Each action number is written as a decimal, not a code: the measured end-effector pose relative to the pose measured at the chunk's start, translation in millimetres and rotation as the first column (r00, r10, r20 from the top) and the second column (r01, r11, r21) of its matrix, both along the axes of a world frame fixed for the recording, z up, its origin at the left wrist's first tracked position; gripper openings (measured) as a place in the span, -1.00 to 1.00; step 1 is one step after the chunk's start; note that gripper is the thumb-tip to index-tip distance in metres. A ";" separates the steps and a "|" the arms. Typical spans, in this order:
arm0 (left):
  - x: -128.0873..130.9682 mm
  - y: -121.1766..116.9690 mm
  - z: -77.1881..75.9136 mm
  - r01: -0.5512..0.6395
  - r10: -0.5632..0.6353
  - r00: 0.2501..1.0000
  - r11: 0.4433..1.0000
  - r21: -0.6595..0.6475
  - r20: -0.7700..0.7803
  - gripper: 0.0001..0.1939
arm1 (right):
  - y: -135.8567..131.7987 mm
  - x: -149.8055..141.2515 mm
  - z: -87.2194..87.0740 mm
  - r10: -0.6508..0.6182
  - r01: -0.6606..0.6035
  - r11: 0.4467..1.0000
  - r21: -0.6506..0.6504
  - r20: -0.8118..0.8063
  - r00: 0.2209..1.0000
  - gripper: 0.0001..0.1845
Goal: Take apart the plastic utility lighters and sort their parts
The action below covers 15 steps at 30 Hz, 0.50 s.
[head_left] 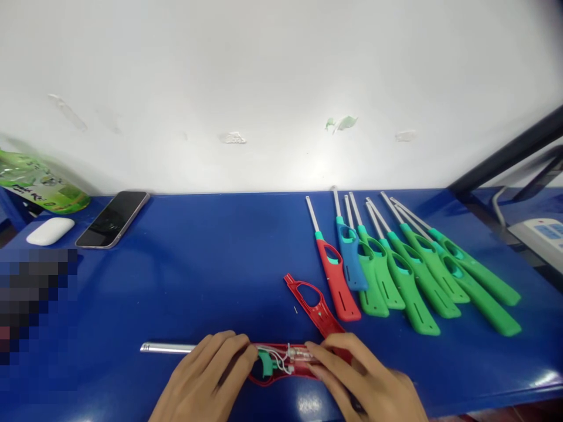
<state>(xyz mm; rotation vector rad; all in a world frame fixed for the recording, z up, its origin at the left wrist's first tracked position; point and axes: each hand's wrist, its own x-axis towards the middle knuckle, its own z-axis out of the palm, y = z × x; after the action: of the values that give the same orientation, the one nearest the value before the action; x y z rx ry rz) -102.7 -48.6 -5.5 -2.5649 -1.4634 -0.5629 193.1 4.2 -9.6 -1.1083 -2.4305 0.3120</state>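
An opened red gas lighter (303, 370) lies lengthwise at the table's front edge. Its metal tube (169, 348) points left. Inside its half shell show a green trigger (266, 363), thin white wires (281, 358) and a clear fuel tank (301, 354). My left hand (209, 375) is closed around the lighter where the tube enters the handle. With its fingertips on the fuel tank end, my right hand (367, 378) grips the handle's other end. A dark object, mostly hidden, shows under my right palm. The loose red half shell (316, 310) rests just beyond my right hand.
Several green lighters (417, 281), a blue lighter (353, 261) and a red lighter (338, 281) lie at the right of the blue table (197, 264). A phone (113, 220), a white case (50, 231) and a green bottle (44, 187) are at the left. A white wall stands behind.
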 end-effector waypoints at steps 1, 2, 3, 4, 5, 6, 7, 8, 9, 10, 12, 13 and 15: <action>-2.5 -0.9 -0.5 0.010 -0.010 1.000 1.000 0.000 -0.010 -0.58 | 0.1 -1.6 -0.6 -0.010 0.010 1.000 -0.002 0.007 1.000 -0.60; -5.7 -1.6 -0.8 0.022 -0.022 1.000 1.000 0.003 -0.009 -0.59 | 0.4 -2.8 -0.8 -0.017 0.017 1.000 -0.002 0.013 1.000 -0.59; -9.3 -1.9 -0.6 0.024 -0.024 1.000 1.000 -0.002 0.007 -0.61 | 0.9 -3.6 -0.8 -0.021 0.021 1.000 0.002 0.016 1.000 -0.57; -13.2 -1.6 0.1 0.013 -0.013 0.999 1.000 -0.017 0.032 -0.61 | 1.6 -4.0 -0.5 -0.024 0.023 1.000 0.007 0.017 1.000 -0.56; -17.0 -0.5 1.4 -0.001 0.003 0.998 1.000 -0.030 0.061 -0.62 | 2.3 -4.3 0.0 -0.024 0.024 1.000 0.012 0.017 1.000 -0.56; -20.1 1.4 3.1 -0.014 0.017 0.996 0.999 -0.040 0.086 -0.64 | 3.1 -4.3 0.6 -0.022 0.022 1.000 0.021 0.015 1.000 -0.56; -22.0 4.2 5.1 -0.037 0.041 0.993 0.999 -0.041 0.108 -0.66 | 3.8 -4.2 1.4 -0.017 0.016 0.999 0.030 0.014 1.000 -0.56; -22.2 7.6 7.0 -0.067 0.071 0.990 0.997 -0.037 0.122 -0.69 | 4.5 -4.1 2.2 -0.012 0.012 0.999 0.042 0.010 1.000 -0.56; -20.7 11.4 8.8 -0.089 0.091 0.988 0.996 -0.022 0.123 -0.70 | 5.1 -3.8 2.9 -0.010 0.010 0.999 0.054 0.004 1.000 -0.55; -17.4 15.2 10.2 -0.108 0.108 0.988 0.994 -0.006 0.113 -0.70 | 5.7 -3.4 3.6 -0.004 0.004 0.998 0.063 -0.002 1.000 -0.56; -6.4 21.5 11.7 -0.139 0.137 0.986 0.990 0.016 0.099 -0.66 | 6.7 -2.5 4.6 0.006 -0.005 0.997 0.074 -0.015 1.000 -0.57; 0.4 23.5 12.0 -0.142 0.140 0.984 0.990 0.013 0.109 -0.64 | 7.2 -2.0 5.1 0.011 -0.010 0.997 0.073 -0.017 1.000 -0.58; 13.8 25.6 12.1 -0.112 0.117 0.980 0.993 -0.041 0.158 -0.61 | 7.7 -1.2 5.9 0.027 -0.026 0.998 0.063 -0.017 0.999 -0.60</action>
<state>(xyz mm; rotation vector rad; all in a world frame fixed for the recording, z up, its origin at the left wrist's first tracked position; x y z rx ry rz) -88.9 -23.0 6.6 -2.4888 -1.6712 -0.7504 192.0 11.8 -3.7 -1.0432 -2.4234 0.2510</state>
